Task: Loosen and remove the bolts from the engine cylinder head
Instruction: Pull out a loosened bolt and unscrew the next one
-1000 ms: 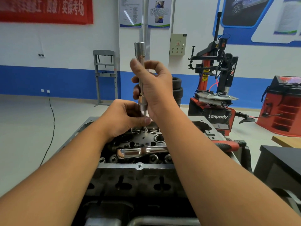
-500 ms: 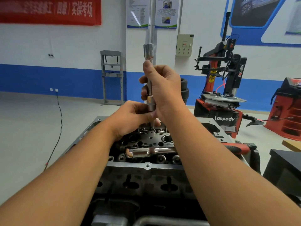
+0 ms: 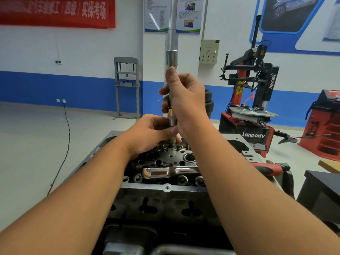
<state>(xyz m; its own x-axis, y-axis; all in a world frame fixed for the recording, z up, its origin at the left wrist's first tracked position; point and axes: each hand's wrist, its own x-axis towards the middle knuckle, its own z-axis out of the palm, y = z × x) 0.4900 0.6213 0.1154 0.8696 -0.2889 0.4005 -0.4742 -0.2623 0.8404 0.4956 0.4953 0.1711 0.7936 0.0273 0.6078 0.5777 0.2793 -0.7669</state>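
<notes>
Steel bolt hidden behind hands

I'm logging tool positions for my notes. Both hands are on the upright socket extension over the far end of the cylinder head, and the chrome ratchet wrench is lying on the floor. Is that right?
Not quite. The chrome ratchet wrench lies across the top of the cylinder head, not on the floor, as the head view shows. The rest holds: the left hand and right hand both grip the upright socket extension over the far end.

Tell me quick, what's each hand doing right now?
Left hand: pinching the bolt at the socket's bottom.
Right hand: gripping the extension bar.
</notes>
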